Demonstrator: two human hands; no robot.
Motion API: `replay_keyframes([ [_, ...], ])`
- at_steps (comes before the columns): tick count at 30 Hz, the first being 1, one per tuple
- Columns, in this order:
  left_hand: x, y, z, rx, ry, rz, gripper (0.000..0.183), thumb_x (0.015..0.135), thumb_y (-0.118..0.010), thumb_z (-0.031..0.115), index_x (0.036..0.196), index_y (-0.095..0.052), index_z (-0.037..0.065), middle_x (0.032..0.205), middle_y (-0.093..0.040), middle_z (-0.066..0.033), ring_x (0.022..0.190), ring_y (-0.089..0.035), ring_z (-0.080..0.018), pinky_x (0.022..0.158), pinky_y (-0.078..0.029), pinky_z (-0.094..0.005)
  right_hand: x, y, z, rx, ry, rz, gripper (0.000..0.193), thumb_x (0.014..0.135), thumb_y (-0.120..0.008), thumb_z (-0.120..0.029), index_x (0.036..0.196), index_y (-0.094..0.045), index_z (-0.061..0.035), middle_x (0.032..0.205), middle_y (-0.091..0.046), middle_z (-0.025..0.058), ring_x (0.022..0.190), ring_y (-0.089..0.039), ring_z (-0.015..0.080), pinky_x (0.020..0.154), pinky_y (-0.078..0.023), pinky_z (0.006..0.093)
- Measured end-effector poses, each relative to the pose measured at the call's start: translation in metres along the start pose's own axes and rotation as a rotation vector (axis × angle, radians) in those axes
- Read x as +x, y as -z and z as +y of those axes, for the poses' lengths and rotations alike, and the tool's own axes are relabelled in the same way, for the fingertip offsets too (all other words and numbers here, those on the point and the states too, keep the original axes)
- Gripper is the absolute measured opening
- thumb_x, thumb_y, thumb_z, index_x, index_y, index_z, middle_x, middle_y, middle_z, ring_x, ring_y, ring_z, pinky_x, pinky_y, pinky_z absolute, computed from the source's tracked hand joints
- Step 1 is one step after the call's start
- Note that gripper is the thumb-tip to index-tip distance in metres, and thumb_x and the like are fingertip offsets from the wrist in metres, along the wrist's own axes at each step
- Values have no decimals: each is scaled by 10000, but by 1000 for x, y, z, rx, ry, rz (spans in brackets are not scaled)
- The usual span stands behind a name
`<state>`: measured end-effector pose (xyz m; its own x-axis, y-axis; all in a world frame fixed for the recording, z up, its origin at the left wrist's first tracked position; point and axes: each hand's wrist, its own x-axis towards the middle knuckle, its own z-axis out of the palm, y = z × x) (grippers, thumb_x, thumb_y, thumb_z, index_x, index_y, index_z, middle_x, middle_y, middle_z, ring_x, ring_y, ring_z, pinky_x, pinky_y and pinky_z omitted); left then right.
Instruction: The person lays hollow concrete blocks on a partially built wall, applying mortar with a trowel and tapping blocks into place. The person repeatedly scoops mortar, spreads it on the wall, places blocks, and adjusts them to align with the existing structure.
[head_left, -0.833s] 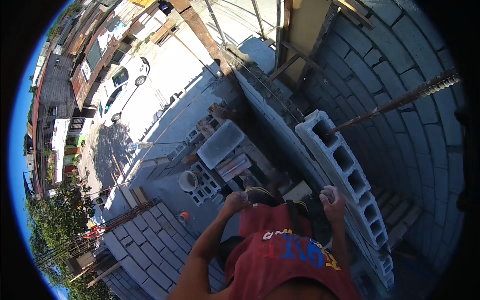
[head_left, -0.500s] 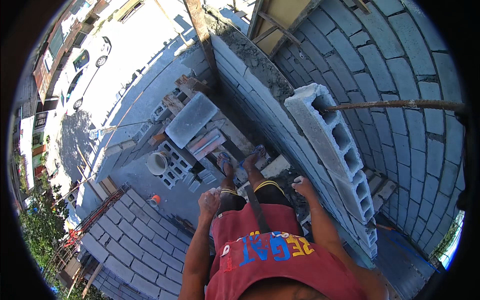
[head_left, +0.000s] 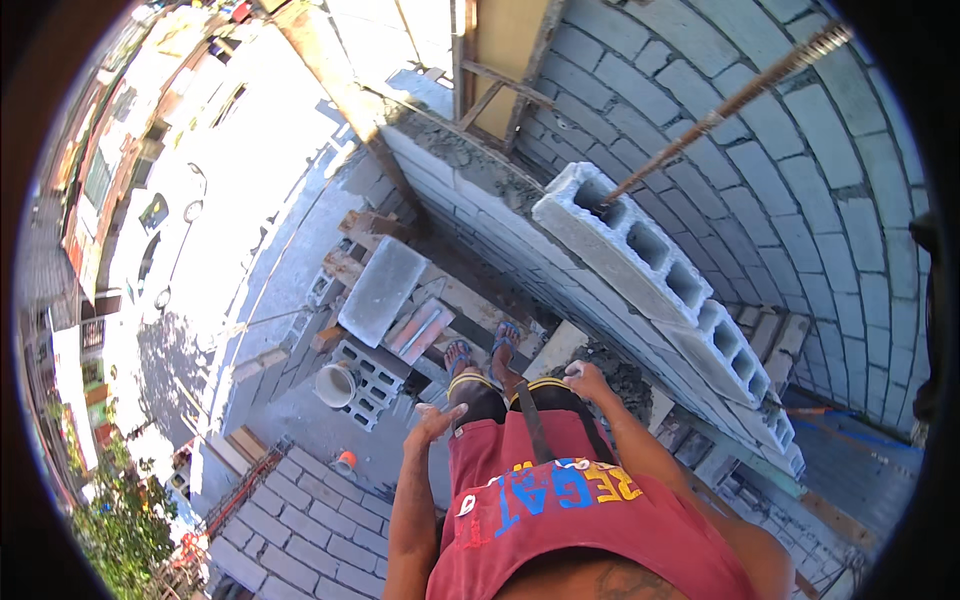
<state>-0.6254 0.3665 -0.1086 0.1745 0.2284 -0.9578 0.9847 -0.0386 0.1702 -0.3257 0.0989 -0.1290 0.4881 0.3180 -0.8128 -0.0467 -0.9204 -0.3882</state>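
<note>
My left hand [head_left: 435,423] hangs beside my left thigh, thumb apart from the fingers and nothing in it. Pale dust or mortar whitens its fingertips. Over my right thigh is my right hand [head_left: 586,382], its fingers loosely bent and partly hidden, with the thumb apart; I see nothing held. It is nearest to a heap of wet grey mortar [head_left: 622,378] by the wall. To my right, hollow concrete blocks [head_left: 622,262] stand in a row on top of the wall, their cells facing up. A rusty steel bar [head_left: 715,120] rises from the far block.
My sandalled feet stand on boards near a lone concrete block [head_left: 383,290] and a dusty flat piece [head_left: 420,330]. A white bucket [head_left: 336,385] stands beside hollow blocks [head_left: 372,388]. Lower left are an orange container [head_left: 346,461] and a low block wall [head_left: 300,510]. Timber posts [head_left: 335,75] rise ahead.
The view has shifted and turned, so the block row and steel bar appear at a different angle. My left hand's thumb now spreads away from its fingers; both hands have shifted slightly.
</note>
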Motion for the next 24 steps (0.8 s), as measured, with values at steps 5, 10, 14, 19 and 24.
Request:
replay_keyframes([
  [5, 74, 18, 12, 94, -452, -206, 814, 886, -558, 579, 1271, -503, -136, 1247, -562, -336, 1206, -549, -400, 995, -423, -412, -39, 13, 12, 296, 137, 317, 331, 763, -737, -222, 1034, -674, -44, 919, -700, 195, 900, -683, 328, 817, -521, 400],
  [10, 81, 95, 58, 331, -509, 1, 722, 936, -446, 570, 1113, -626, -107, 1050, -646, -323, 1057, -612, -450, 890, -456, -485, -92, -27, 71, 666, -26, 585, 274, 770, -737, -182, 967, -661, -7, 833, -702, 148, 728, -692, 257, 670, -536, 366],
  [14, 35, 139, 110, 481, -370, 517, 762, 894, -488, 614, 984, -669, -121, 974, -640, -360, 1037, -611, -473, 895, -462, -510, -140, -112, 131, 867, -400, 639, 235, 756, -729, -173, 886, -669, 14, 753, -699, 126, 622, -687, 230, 578, -542, 355],
  [19, -5, 159, 136, 619, -556, 694, 503, 812, -602, 415, 835, -700, -79, 893, -668, -306, 915, -649, -465, 821, -509, -523, -218, -234, 122, 1056, -823, 386, 232, 787, -691, -166, 876, -651, 45, 722, -682, 135, 680, -704, 258, 593, -551, 372],
  [24, -3, 152, 147, 684, -524, 748, 351, 727, -621, 273, 831, -717, -48, 866, -676, -294, 858, -670, -449, 802, -524, -513, -241, -269, 71, 1038, -768, 328, 271, 806, -695, -194, 949, -651, 33, 748, -689, 133, 701, -699, 240, 607, -557, 381],
])
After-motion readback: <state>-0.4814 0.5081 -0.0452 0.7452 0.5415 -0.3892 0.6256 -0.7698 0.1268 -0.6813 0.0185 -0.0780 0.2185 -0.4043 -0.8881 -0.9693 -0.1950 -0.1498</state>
